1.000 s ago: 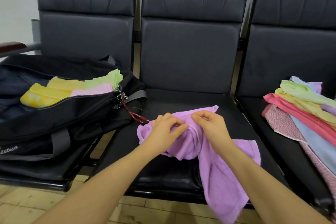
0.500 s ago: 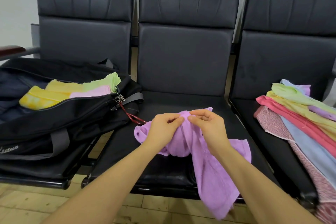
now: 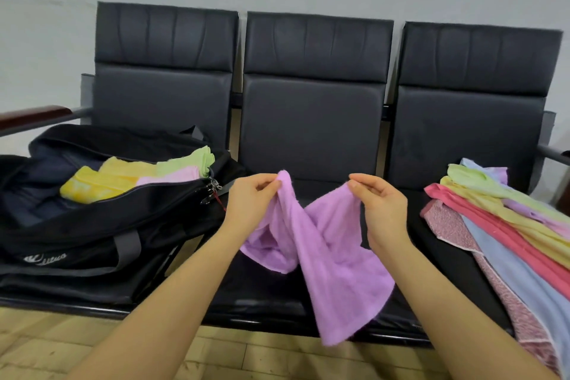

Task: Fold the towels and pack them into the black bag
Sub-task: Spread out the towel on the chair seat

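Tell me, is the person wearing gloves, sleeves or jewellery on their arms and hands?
Nothing worn shows. The left hand and right hand are bare, without gloves, rings or a watch, and both forearms are uncovered down to the bottom edge of the view, with no sleeve in sight.

White logo on the black bag (image 3: 92, 225)
Printed in script at lower left of the frame, on the bag's front side; letters too blurred to read surely.
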